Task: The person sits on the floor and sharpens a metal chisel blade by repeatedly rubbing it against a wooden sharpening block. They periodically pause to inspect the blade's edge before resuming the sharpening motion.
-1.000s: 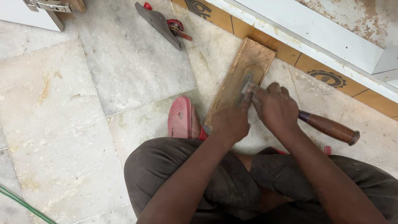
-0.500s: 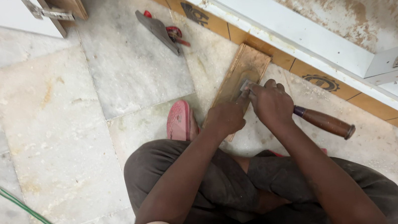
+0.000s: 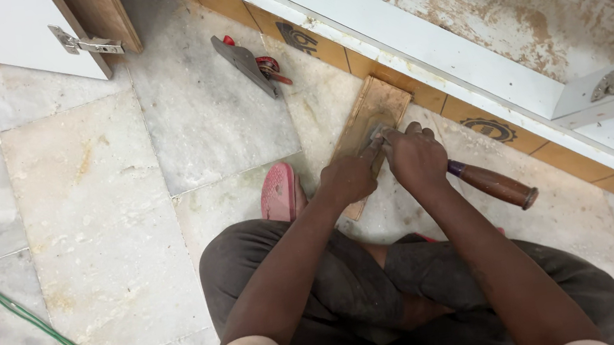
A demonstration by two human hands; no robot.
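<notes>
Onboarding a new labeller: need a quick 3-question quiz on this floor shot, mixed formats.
1. True or false: the right hand grips a chisel with a reddish-brown handle.
2. Multiple choice: the left hand rests on A) the green cable, B) the wooden board, C) the door hinge.
3. Fill in: the pink sandal lies to the ___ of the board in the picture.

Key: 1 true; 2 B; 3 left.
</notes>
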